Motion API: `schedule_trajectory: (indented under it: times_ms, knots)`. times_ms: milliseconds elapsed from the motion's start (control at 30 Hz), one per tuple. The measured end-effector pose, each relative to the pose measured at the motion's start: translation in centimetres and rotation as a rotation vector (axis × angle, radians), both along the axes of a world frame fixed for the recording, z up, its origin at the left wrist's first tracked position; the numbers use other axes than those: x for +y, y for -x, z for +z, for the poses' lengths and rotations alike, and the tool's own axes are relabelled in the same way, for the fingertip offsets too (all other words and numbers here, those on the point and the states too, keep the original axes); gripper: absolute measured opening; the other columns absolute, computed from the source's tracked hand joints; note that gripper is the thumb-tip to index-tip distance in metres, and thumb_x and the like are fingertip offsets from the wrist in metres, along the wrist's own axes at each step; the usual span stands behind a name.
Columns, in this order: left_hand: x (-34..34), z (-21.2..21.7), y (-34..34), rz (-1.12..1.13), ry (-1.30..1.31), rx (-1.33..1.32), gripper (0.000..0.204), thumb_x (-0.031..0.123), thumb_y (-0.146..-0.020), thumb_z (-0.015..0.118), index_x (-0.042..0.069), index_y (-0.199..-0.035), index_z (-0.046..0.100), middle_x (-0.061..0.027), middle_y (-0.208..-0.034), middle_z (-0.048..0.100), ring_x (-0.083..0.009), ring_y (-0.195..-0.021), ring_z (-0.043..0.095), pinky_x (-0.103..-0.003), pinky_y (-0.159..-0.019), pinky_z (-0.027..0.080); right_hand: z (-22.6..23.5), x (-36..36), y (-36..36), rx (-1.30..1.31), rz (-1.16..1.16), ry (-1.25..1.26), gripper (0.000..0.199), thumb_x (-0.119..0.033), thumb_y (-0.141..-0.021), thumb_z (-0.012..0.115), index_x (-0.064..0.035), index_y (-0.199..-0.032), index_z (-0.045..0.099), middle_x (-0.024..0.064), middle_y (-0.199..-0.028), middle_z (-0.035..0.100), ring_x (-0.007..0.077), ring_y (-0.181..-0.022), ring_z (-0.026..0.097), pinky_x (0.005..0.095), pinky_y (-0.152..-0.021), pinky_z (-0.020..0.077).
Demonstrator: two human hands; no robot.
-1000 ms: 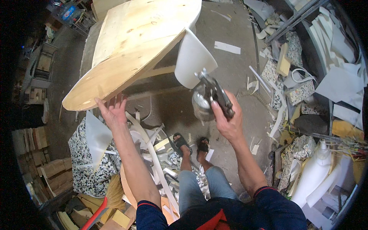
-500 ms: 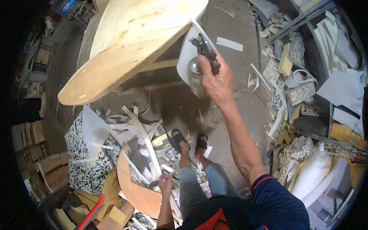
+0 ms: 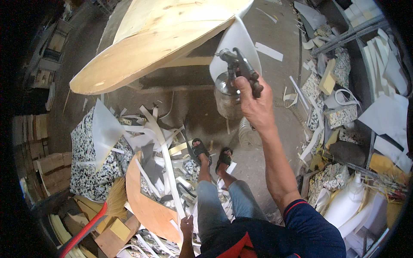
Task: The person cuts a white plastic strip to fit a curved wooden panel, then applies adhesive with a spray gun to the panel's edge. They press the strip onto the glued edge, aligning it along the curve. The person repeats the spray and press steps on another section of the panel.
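My right hand (image 3: 258, 105) is wrapped round a metal spray gun (image 3: 241, 69), thumb on top, with its round cup (image 3: 227, 99) hanging below. The gun is held in front of a white flexible sheet (image 3: 234, 47). That sheet hangs from the edge of a large, pale wooden panel (image 3: 150, 51) with a rounded end. Low down, my left hand (image 3: 186, 224) is closed beside the lower end of a long white strip (image 3: 165, 157). Whether its fingers grip that strip is too small to tell.
Offcuts and strips lie heaped around my feet, with a curved wooden piece (image 3: 148, 206) and a speckled foam block (image 3: 88, 150) at left. A red-handled broom (image 3: 115, 200) leans there. A coiled hose (image 3: 249, 132) lies on the floor. Foam-filled shelving (image 3: 350, 28) stands at right.
My right hand and the spray gun have shifted right and slightly down in view. The left hand has moved down toward my body. The panel appears higher and farther right.
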State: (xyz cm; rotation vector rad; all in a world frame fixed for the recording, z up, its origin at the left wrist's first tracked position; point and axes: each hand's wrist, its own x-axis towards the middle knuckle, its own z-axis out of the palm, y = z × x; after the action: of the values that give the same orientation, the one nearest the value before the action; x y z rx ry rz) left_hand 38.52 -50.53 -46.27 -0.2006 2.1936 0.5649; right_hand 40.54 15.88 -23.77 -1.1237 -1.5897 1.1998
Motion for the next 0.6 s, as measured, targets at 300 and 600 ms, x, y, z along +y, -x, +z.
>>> schedule_trajectory:
  times_ms: [300, 600]
  knots:
    - [-5.0, -1.5, -3.3, -0.213, -0.130, 0.111, 0.029, 0.026, -0.091, 0.075, -0.003, -0.093, 0.072, -0.0193, -0.118, 0.068, -0.0342, -0.113, 0.063, -0.041, -0.097, 0.050, 0.4, -0.6, 1.4, -0.122, -0.076, -0.091, 0.044, -0.043, -0.100, 0.066, -0.0015, -0.113, 0.064, 0.0027, -0.071, 0.058, 0.0102, -0.067, 0.051, 0.0298, -0.062, 0.0452]
    - [-3.3, -3.0, 3.1, -0.069, 0.057, 0.137, 0.052, 0.043, -0.091, 0.074, -0.005, -0.109, 0.068, -0.0194, -0.097, 0.073, -0.0332, -0.088, 0.070, -0.043, -0.080, 0.054, 0.7, -6.1, 4.9, -0.086, 0.053, 0.002, 0.040, -0.037, -0.099, 0.068, -0.0007, -0.115, 0.063, 0.0045, -0.073, 0.058, 0.0106, -0.071, 0.053, 0.0302, -0.065, 0.0469]
